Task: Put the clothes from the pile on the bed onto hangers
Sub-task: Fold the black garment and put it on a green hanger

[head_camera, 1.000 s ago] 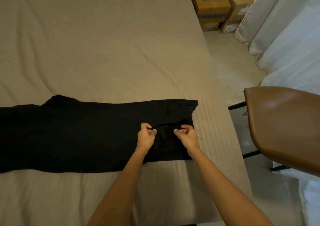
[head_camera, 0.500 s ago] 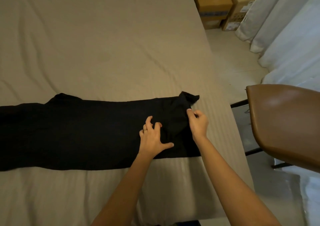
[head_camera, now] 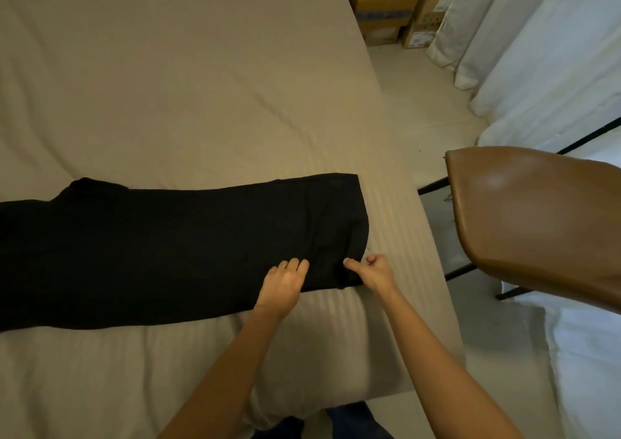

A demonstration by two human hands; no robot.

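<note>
A long black garment [head_camera: 168, 247] lies flat across the beige bed [head_camera: 188, 79], stretching from the left edge of view to near the bed's right side. My left hand [head_camera: 285, 282] rests on its near edge close to the right end, fingers tucked down onto the fabric. My right hand [head_camera: 373, 270] is at the garment's near right corner, fingers curled, thumb and forefinger pinching the cloth's edge. No hanger is in view.
A brown leather chair [head_camera: 537, 217] stands just right of the bed. Cardboard boxes [head_camera: 386, 2] sit on the floor beyond the bed's far right corner. White curtains [head_camera: 537, 52] hang along the right side.
The garment's folded-up right corner now lies flat. Both hands have moved back to the garment's near edge; the right hand came down from the right end to the near corner.
</note>
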